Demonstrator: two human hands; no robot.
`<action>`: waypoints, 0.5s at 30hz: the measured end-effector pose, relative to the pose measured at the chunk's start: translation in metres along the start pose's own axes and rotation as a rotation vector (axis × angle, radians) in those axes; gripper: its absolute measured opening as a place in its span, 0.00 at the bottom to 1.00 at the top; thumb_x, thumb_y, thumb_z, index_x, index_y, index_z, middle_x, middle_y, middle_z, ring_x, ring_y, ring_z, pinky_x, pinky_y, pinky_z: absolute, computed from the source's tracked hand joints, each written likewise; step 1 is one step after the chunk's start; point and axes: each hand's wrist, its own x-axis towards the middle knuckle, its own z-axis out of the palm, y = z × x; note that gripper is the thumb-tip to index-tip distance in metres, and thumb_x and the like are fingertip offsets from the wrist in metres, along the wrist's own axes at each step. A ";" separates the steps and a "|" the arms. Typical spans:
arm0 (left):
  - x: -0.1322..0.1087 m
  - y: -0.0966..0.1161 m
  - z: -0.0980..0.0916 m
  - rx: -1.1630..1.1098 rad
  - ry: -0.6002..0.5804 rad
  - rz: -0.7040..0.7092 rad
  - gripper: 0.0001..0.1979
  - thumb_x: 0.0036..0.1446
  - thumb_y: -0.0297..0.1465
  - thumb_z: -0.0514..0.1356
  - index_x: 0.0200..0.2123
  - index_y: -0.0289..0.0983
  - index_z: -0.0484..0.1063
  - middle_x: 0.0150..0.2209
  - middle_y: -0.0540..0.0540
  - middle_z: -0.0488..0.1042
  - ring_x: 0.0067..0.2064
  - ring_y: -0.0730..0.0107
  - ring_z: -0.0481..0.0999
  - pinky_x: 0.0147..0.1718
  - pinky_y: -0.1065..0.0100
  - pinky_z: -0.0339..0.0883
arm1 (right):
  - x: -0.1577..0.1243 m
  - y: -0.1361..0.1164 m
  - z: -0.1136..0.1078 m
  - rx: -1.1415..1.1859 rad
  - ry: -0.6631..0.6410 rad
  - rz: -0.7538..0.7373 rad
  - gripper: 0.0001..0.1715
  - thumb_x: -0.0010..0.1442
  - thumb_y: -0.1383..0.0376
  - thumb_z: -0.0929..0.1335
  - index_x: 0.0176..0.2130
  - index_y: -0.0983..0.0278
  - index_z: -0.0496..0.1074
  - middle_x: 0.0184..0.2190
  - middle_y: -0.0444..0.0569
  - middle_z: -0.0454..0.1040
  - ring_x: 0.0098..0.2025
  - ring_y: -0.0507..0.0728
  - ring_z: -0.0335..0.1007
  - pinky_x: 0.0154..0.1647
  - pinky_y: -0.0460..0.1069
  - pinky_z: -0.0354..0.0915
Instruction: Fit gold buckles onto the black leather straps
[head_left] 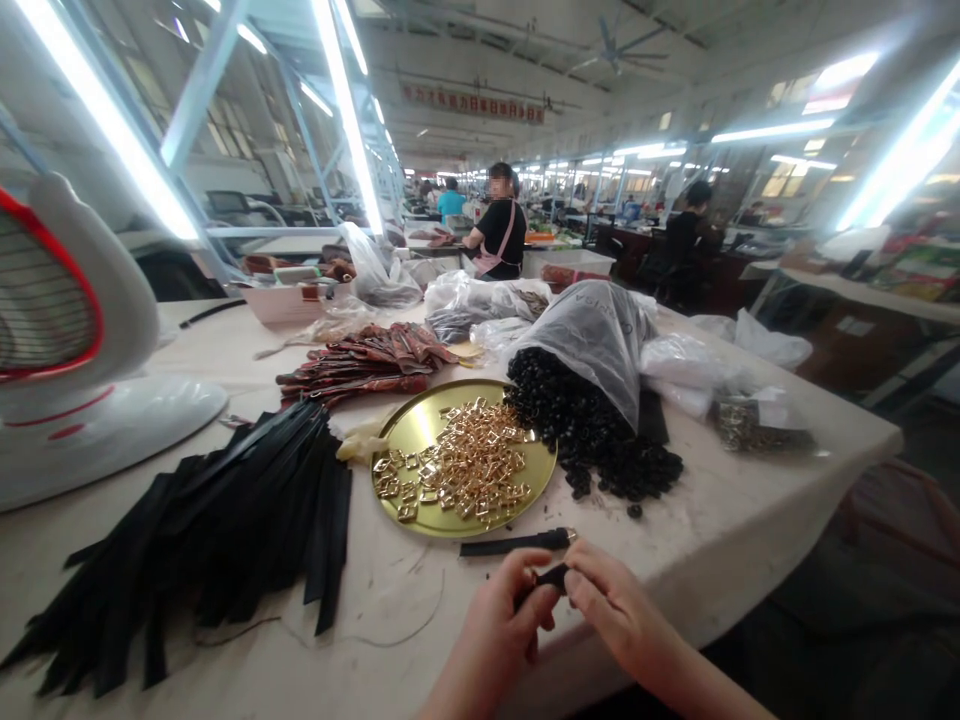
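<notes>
My left hand and my right hand meet at the table's front edge, both with fingers closed on a short black strap piece. Most of that piece is hidden by the fingers. Just beyond them lies a black strap with a gold buckle at its right end. A round gold tray farther back bears a heap of small gold buckles. To its right, many small black loops spill out of a translucent plastic bag.
Black strips lie fanned at left, near a white fan heater. Reddish patterned strips are stacked behind the tray. Clear bags, one holding metal parts, lie at right. A person in an apron sits beyond the table.
</notes>
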 end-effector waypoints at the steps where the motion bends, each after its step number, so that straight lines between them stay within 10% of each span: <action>1: 0.003 0.000 -0.002 0.013 -0.008 -0.015 0.08 0.50 0.34 0.55 0.32 0.37 0.62 0.17 0.57 0.66 0.12 0.82 0.58 0.10 0.79 0.50 | 0.007 0.006 -0.004 -0.010 0.005 0.021 0.18 0.62 0.61 0.55 0.28 0.64 0.66 0.25 0.45 0.65 0.30 0.52 0.63 0.31 0.47 0.60; 6: 0.019 0.002 -0.017 -0.155 0.066 -0.105 0.13 0.50 0.40 0.55 0.24 0.39 0.56 0.10 0.60 0.59 0.09 0.85 0.49 0.09 0.79 0.37 | 0.073 0.046 -0.033 -0.416 0.196 0.112 0.12 0.60 0.62 0.59 0.39 0.64 0.67 0.34 0.47 0.71 0.37 0.53 0.67 0.38 0.46 0.62; 15: 0.045 -0.015 -0.025 -0.399 0.065 -0.157 0.25 0.38 0.54 0.59 0.23 0.39 0.56 0.09 0.60 0.57 0.10 0.85 0.47 0.11 0.77 0.35 | 0.179 0.082 -0.022 -0.929 0.093 0.196 0.06 0.51 0.69 0.66 0.29 0.71 0.72 0.33 0.61 0.71 0.39 0.65 0.66 0.38 0.55 0.58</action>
